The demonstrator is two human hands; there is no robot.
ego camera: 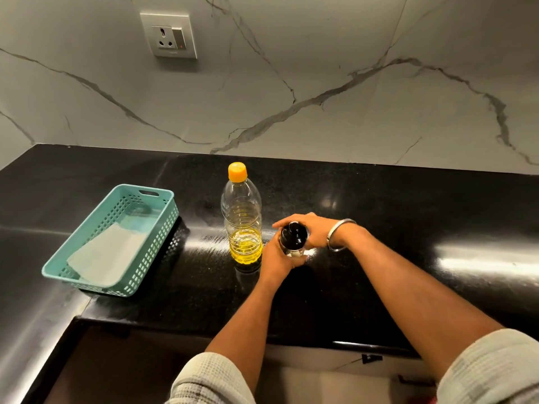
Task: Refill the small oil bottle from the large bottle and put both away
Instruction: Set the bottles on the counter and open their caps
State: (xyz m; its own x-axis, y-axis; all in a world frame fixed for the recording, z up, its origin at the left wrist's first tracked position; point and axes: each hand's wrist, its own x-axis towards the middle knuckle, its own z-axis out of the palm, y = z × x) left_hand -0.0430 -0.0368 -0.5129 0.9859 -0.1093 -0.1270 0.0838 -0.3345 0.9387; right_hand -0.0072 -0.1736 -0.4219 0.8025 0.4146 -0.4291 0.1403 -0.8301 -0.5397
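Black counter (379, 217): teal basket (87, 275), wall socket (168, 35).

We see a glossy black stone counter (379, 205); on it stands a large clear bottle (241, 217), orange-capped and upright, with yellow oil low inside; well to its left sits a teal plastic basket (163, 228); a small dark-capped bottle (292, 239) stands just right of the large one.

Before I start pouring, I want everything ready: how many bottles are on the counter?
2: the large bottle stands right of the basket; the small bottle is between both hands.
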